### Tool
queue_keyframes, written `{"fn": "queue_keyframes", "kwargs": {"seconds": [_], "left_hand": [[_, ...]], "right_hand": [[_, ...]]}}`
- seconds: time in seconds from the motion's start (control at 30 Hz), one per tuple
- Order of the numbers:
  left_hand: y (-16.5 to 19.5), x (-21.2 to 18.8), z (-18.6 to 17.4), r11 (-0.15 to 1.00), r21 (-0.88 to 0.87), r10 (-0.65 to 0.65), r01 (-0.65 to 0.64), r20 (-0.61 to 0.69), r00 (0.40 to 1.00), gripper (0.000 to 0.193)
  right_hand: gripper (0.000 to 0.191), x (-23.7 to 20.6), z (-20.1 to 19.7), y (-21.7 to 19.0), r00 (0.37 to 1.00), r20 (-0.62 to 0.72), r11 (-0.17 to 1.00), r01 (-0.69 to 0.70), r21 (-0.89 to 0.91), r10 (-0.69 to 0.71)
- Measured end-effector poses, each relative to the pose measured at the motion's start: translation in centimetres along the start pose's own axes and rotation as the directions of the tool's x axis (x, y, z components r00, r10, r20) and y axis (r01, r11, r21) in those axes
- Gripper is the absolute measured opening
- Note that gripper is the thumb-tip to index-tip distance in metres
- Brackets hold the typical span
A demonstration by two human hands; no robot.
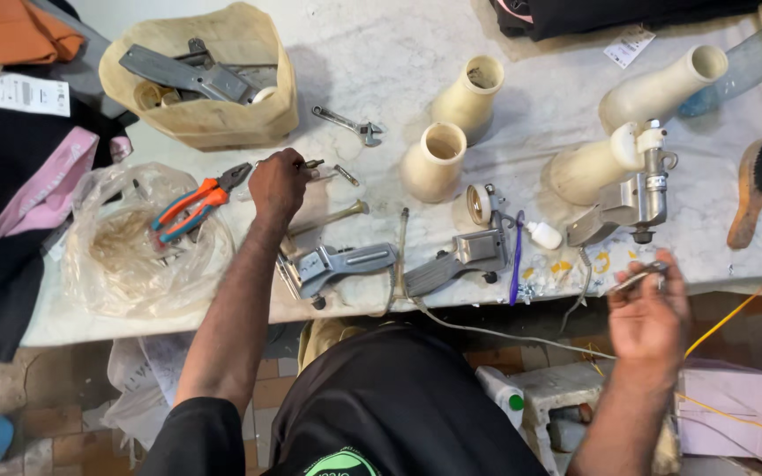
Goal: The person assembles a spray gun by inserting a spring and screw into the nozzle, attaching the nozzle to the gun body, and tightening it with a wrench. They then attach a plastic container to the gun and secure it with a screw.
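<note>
Left hand: my left hand (280,183), upper centre-left of the frame, is closed around a small dark metal pin (314,164) on the white marble tabletop (399,53).
Right hand: my right hand (650,322), lower right, loosely pinches a thin grey metal strip (641,277), fingers half curled.
Doing it well: I judge I should grip the pin firmly and lift it straight.
Pin axis: roughly horizontal, tip pointing right toward the small silver adjustable wrench (350,124).

Open desk (381,53) strip top centre, passable. Blocked left by tan tool tub (213,115) and orange pliers (191,207); centre by cream cones (451,132); right by brush (760,185). Front edge crowded with grey metal brackets (354,264).
</note>
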State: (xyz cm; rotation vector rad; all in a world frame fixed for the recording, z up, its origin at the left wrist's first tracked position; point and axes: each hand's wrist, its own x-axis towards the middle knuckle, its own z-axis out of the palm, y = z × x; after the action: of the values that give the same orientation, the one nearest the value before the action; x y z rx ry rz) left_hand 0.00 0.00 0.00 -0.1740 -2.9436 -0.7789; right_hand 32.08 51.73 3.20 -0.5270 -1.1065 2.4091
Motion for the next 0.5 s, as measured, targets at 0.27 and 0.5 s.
{"fn": "queue_keyframes", "kwargs": {"seconds": [0.27,0.5], "left_hand": [[-3.1,4.8,-0.4,0.996,-0.092,0.032,-0.014,0.195,0.980,0.040],[-2.8,1.6,-6.5,0.929,-0.323,0.253,-0.179,0.205,0.945,0.041]], "right_hand": [[0.034,-6.5,22.2,14.0,0.982,0.027,0.982,-0.186,-0.024,0.187],[0.034,-4.6,33.3,19.8,0.985,-0.071,0.959,-0.169,-0.229,0.156]]}}
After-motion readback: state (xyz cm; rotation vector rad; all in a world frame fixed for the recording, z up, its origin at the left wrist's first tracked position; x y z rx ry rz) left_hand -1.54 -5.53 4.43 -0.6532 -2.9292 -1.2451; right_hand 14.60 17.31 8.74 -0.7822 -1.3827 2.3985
